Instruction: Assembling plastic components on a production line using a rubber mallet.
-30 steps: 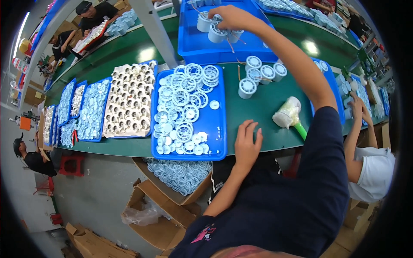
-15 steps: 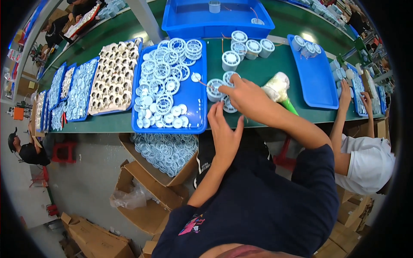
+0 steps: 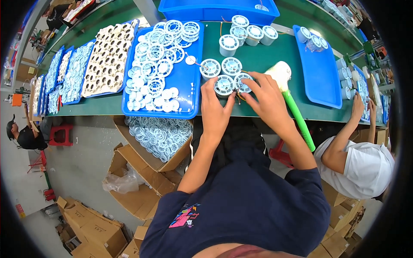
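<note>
Several light blue plastic cylinders with slotted round tops stand clustered on the green bench before me. My left hand (image 3: 216, 107) grips the near-left cylinder (image 3: 224, 85), fingers on its left side and thumb at its front. The near-right cylinder (image 3: 244, 81) is between the fingers and thumb of my right hand (image 3: 272, 102). A thin orange wire shows by my right thumb. Behind these two stand a far-left cylinder (image 3: 210, 68) and a far-right cylinder (image 3: 232, 65). A mallet (image 3: 281, 74) with a whitish wrapped head and green handle lies right of my right hand.
On the left, a blue tray (image 3: 194, 96) holds light blue rings and discs. More cylinders (image 3: 229, 44) stand farther back. Another blue tray (image 3: 320, 81) with a few cylinders lies right. Below the bench sits a carton of rings (image 3: 159, 144). A co-worker (image 3: 355, 161) works at right.
My right hand has come off the cluster's top to the near-right cylinder's side. My left hand has closed around the near-left cylinder. The view has shifted, and the mallet's handle shows more.
</note>
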A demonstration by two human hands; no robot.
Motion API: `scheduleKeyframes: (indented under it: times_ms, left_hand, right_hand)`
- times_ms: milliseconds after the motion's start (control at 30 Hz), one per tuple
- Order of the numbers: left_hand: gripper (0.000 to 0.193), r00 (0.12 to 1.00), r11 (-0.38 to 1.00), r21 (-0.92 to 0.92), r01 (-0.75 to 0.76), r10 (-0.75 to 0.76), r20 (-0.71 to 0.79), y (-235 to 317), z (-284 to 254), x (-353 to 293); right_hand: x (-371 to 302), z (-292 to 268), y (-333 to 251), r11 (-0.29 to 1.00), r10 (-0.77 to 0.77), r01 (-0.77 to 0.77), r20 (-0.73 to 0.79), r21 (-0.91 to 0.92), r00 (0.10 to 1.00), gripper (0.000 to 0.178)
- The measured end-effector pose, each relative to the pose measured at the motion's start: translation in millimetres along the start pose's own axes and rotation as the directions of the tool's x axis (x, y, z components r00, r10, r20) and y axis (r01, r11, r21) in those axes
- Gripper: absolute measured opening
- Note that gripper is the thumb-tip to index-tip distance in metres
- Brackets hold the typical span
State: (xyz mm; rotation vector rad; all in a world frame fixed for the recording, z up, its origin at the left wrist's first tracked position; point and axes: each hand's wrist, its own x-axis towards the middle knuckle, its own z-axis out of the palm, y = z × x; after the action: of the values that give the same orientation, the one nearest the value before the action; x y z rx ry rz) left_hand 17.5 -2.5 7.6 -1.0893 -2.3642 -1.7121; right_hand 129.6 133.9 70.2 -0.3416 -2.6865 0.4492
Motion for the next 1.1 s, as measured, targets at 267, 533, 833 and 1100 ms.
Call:
scheduleKeyframes:
  times_ms: [267, 533, 833, 1100]
  left_hand:
    - [0.069, 0.998, 1.000, 0.010, -0.024, 0.023, 0.058, -8, -7, -8]
    - [0.068, 0.998, 0.998, 0.036, -0.056, 0.054, 0.045, -8, -7, -11]
    - [0.069, 0.992, 0.994, 0.023, -0.107, 0.106, 0.071, -8, -10, -7]
    - [0.066, 0.993, 0.996, -0.085, -0.003, 0.014, 0.121, -6, -8, -2]
  right_hand:
    - [43, -17, 30, 0.992, -0.019, 0.032, -0.104, 0.123, 0.994, 0.033]
    - [139, 22, 94, 0.981, -0.096, 0.116, 0.127, -0.157, 0.987, 0.051]
    - [119, -3, 86, 0.979, 0.039, 0.009, 0.231, -0.203, 0.972, 0.057]
    - [63, -35, 38, 0.998, -0.032, 0.031, 0.017, 0.063, 0.999, 0.036]
